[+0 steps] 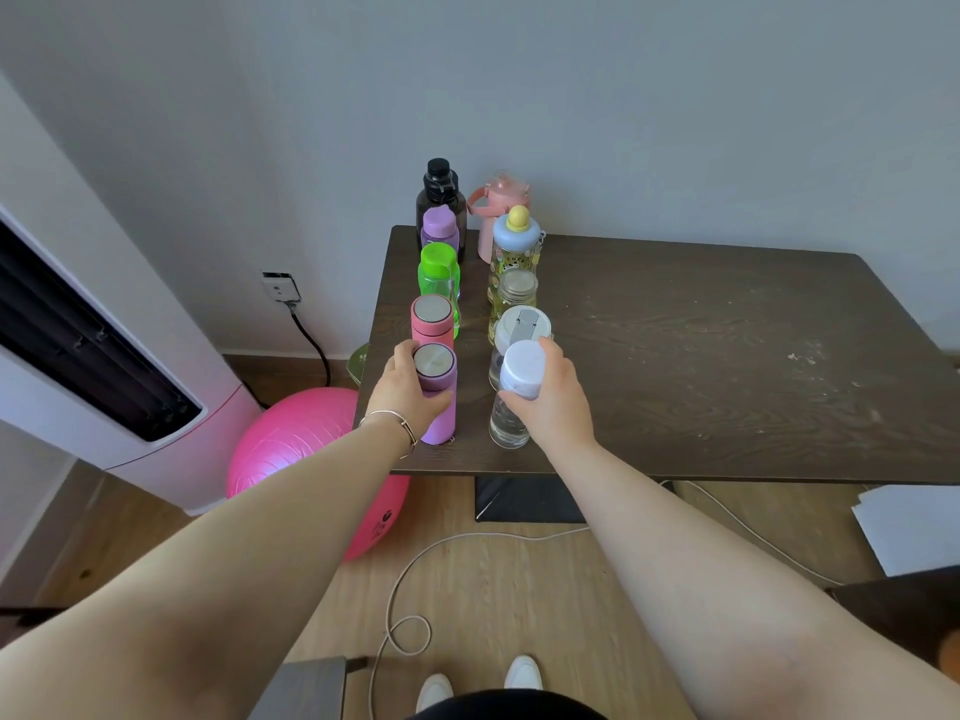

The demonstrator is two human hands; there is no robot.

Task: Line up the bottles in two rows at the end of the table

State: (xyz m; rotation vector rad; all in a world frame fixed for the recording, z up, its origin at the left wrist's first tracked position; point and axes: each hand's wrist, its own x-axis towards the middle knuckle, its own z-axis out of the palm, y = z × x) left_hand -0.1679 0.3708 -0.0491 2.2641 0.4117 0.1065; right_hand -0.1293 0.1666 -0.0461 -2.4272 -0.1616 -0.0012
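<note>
Lilac steel-capped flask [439,392] upright, nearest in left row, left hand [410,387] wrapped around it. Clear white-capped bottle [514,397] upright, nearest in right row, right hand [550,397] gripping it. Both stand at dark wooden table [701,366] near edge; rows run straight away.

Ten bottles stand on the surface [675,356] at its left end, in two rows running from near edge to wall: left row [439,283] beside right row [514,293], a gap between them.
</note>
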